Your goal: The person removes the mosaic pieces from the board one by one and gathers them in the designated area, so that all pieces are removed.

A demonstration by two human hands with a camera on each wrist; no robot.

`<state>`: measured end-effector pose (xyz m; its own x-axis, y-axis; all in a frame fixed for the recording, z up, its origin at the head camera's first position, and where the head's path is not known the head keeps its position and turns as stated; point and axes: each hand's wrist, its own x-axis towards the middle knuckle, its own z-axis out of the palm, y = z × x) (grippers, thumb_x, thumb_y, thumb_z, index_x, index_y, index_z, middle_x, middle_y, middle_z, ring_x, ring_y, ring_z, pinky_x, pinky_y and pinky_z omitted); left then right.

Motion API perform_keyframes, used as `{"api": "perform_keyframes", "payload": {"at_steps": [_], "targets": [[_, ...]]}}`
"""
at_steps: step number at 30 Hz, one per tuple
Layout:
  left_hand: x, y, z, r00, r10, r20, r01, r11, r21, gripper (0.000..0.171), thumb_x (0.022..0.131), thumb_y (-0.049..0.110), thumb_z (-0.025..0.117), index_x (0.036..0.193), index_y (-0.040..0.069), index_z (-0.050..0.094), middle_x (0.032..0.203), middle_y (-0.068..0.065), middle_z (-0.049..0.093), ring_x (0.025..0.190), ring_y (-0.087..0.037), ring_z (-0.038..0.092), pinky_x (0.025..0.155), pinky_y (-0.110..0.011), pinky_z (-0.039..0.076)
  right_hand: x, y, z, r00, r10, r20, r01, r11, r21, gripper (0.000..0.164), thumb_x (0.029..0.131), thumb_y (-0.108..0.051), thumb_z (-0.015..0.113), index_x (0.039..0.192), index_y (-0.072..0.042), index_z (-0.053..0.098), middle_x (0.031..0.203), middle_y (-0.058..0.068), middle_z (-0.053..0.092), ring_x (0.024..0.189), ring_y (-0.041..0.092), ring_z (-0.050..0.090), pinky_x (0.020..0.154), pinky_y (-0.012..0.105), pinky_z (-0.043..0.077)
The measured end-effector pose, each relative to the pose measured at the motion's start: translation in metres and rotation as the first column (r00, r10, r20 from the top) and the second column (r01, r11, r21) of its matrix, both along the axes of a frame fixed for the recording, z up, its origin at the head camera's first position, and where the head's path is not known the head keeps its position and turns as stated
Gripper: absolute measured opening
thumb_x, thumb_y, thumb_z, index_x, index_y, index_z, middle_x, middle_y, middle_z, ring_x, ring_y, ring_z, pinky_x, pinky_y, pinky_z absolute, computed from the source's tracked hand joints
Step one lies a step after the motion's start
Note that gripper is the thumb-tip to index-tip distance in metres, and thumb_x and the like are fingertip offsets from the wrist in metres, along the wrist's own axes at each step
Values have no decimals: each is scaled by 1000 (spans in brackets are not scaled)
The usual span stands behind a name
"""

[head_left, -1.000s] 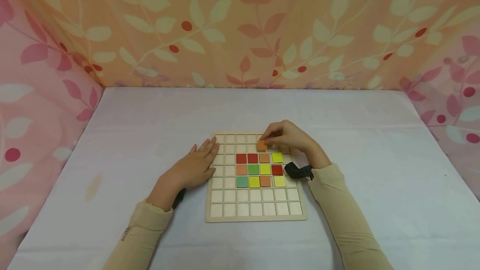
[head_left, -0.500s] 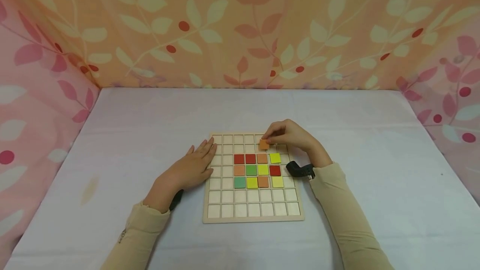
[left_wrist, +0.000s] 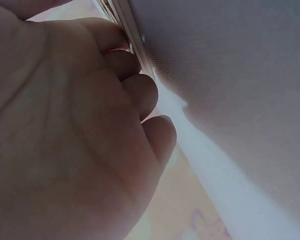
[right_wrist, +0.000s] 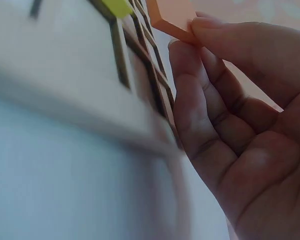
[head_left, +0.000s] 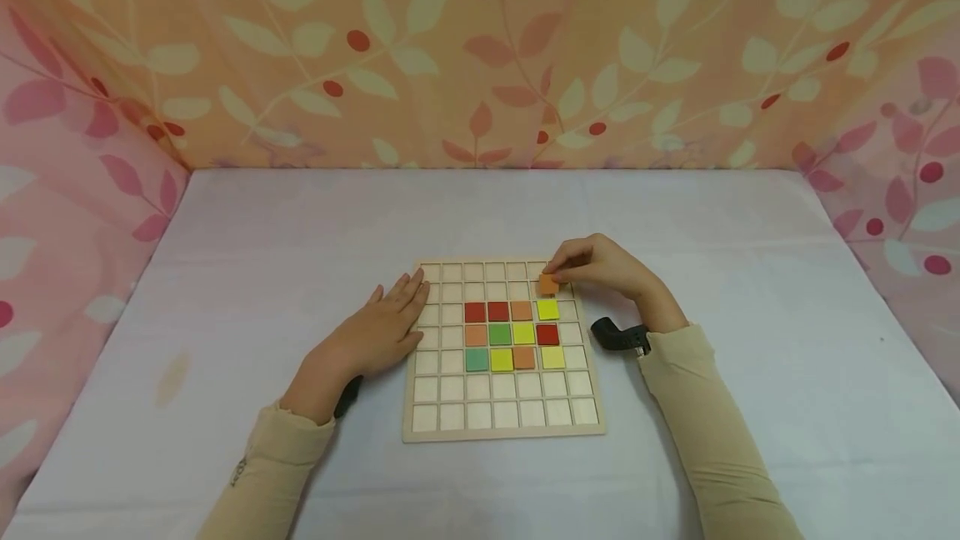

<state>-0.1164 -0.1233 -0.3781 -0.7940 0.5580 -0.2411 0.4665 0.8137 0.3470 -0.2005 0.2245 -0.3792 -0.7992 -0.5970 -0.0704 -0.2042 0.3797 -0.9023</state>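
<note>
My right hand (head_left: 607,269) pinches an orange square tile (head_left: 549,284) between thumb and fingertips, close over the upper right of a wooden grid board (head_left: 503,434). The right wrist view shows the orange tile (right_wrist: 175,19) by its edge and underside, the other fingers curled beneath it. My left hand (head_left: 375,327) lies flat with fingers spread, its fingertips on the board's left edge. In the left wrist view the left hand's palm (left_wrist: 75,125) shows, with fingertips right at the board's side. Just below the held tile, a yellow tile (head_left: 547,309) sits on the grid.
Several red, orange, green and yellow tiles fill three rows in the middle of the board, such as a green tile (head_left: 499,334) and a red tile (head_left: 547,334). A white cloth (head_left: 300,223) covers the table. Flower-patterned curtains (head_left: 480,48) stand around it.
My right hand has moved to the right with the orange tile, from above the orange column to above the yellow tile's column. The left hand stays at the board's left edge.
</note>
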Motion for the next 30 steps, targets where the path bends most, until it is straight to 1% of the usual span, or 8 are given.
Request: {"api": "perform_keyframes", "payload": {"at_steps": [5,11,16,24,27,30], "targets": [[-1,1,-1,1000,0,-11,0,1000,-8,68,99,26,48,148,-4,14,156,-17,3,143,-32,4,112,-54,9,1,11,2,1000,-8,-12,8,1000,12,11,84,-5,70,94,-2,74,93,12,68,83,18,60,76,24,49],[-1,3,-1,1000,1,-7,-1,1000,-9,69,98,27,49,148,-4,14,156,-17,3,143,-32,4,112,-54,9,4,21,0,999,-44,12,44,999,9,10,84,-4,70,93,-1,73,94,12,68,82,17,61,75,24,50],[-1,4,-2,1000,-2,0,2,1000,-5,68,98,27,49,148,-4,14,156,-18,3,143,-32,4,112,-54,9,7,27,-3,997,-67,28,67,998,-13,12,83,-3,71,94,2,72,93,13,68,80,17,61,73,23,50],[-1,1,-2,1000,3,-10,-3,1000,14,68,98,26,50,148,-5,15,156,-19,4,142,-33,6,111,-55,10,2,34,-6,995,-82,61,85,995,-45,14,84,0,69,96,7,70,92,9,69,79,15,61,70,24,50],[-2,0,-2,1000,-2,2,2,1000,26,69,98,26,49,148,-5,14,156,-19,3,142,-34,5,111,-56,9,2,38,-6,993,-94,73,98,994,-51,14,84,-1,69,96,6,70,91,8,69,78,15,60,69,24,49],[-4,0,-3,999,-5,38,3,999,43,70,99,26,48,149,-4,10,156,-18,-1,143,-34,2,111,-56,8,1,41,-7,992,-95,80,100,993,-57,15,84,-1,69,96,7,70,91,6,69,78,15,60,67,24,48]]}}
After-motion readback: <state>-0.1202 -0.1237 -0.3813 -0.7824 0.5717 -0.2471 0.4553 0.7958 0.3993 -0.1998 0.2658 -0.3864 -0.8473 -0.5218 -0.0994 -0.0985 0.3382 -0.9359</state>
